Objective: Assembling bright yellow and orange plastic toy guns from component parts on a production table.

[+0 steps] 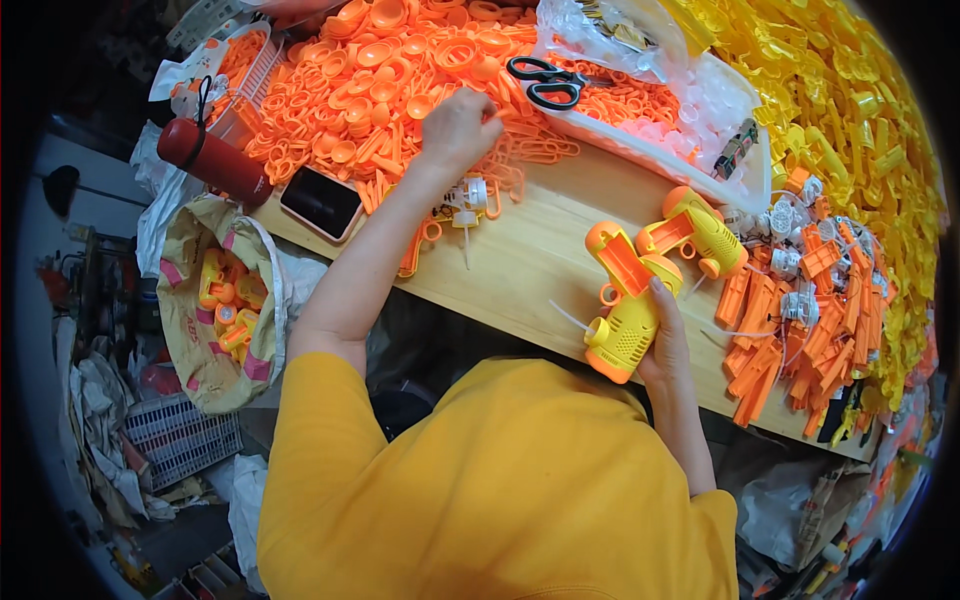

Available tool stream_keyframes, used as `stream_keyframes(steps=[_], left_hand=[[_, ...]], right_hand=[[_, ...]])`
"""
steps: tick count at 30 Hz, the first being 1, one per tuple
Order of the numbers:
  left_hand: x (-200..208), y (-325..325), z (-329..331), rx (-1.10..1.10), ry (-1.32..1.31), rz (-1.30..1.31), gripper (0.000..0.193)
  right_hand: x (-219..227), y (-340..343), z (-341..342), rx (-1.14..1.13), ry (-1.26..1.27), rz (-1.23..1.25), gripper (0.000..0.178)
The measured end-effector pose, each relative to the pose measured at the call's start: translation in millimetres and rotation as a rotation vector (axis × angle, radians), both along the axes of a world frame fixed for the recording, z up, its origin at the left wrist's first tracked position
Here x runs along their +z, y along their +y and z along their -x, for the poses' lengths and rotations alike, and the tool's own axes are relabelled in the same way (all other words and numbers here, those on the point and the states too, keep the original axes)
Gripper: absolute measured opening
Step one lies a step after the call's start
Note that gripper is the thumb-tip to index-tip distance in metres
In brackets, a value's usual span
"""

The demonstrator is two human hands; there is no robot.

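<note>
My right hand (667,338) grips a yellow-and-orange plastic toy housing (632,315) by its right side, above the table's front edge. An open orange channel shows in its upper part, and a thin white tube sticks out at its left. A similar toy housing (705,235) lies just beyond it on the table. My left hand (461,128) is reaching over the near edge of the heap of loose orange plastic parts (375,80), fingers curled. Whatever those fingers may hold is hidden. Below that wrist lies a white mechanism (466,195) with a thin tube.
Black-handled scissors (550,82) rest by a white tray (660,165) of small parts. Yellow parts (840,90) pile up at far right, above orange-and-white assemblies (800,310). A phone (321,203), a red flask (215,160) and a sack (185,300) are at left.
</note>
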State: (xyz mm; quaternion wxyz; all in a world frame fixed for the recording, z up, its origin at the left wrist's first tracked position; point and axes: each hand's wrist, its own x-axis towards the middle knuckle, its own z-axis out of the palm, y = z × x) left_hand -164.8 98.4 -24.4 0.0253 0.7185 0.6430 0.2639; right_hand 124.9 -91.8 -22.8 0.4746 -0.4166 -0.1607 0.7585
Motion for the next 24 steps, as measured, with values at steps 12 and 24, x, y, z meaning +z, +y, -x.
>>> stream_keyframes(steps=[12, 24], left_hand=[[31.6, -22.0, 1.7, -0.08, -1.327, 0.3, 0.026], [54.4, -76.8, -63.5, -0.516, -1.149, 0.656, 0.021]], right_hand=[[4.9, -10.9, -16.5, -0.103, 0.406, -0.068, 0.058], [7.0, -7.3, 4.0, 0.119, 0.508, 0.011, 0.068]])
